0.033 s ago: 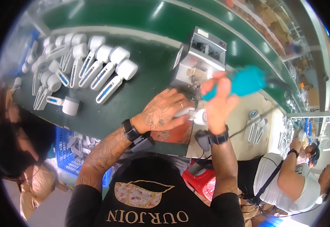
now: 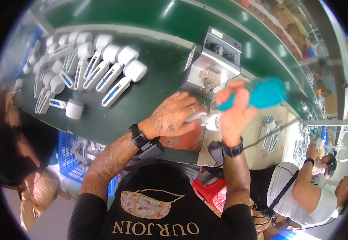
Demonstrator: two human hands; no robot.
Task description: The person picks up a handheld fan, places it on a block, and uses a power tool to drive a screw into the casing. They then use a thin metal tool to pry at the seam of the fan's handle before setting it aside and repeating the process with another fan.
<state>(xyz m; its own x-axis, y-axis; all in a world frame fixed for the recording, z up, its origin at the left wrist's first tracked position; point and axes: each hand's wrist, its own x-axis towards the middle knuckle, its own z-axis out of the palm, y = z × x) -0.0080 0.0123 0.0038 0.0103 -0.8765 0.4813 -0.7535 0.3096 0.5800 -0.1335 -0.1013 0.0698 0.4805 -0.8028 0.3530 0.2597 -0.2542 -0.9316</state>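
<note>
My left hand (image 2: 174, 114) is closed around a white handheld fan (image 2: 212, 122), pressing it down at the front of the bench. The fan's round end with a vent grille points right, and its handle is mostly hidden under my fingers. In my right hand (image 2: 236, 110) is a teal electric screwdriver (image 2: 264, 94), held tilted above the fan with its body to the upper right. The tool is slightly blurred, and I cannot tell whether its tip touches the fan.
A grey metal machine (image 2: 214, 66) stands just beyond my hands. Several white fans (image 2: 116, 82) lie on the green bench (image 2: 158, 56) at left, and a few more (image 2: 269, 130) at right. Below are a blue crate (image 2: 69, 160) and a red object (image 2: 210, 188). A co-worker (image 2: 308, 192) sits at right.
My right hand and the electric screwdriver have shifted slightly to the right. My left hand stays on the fan in nearly the same place.
</note>
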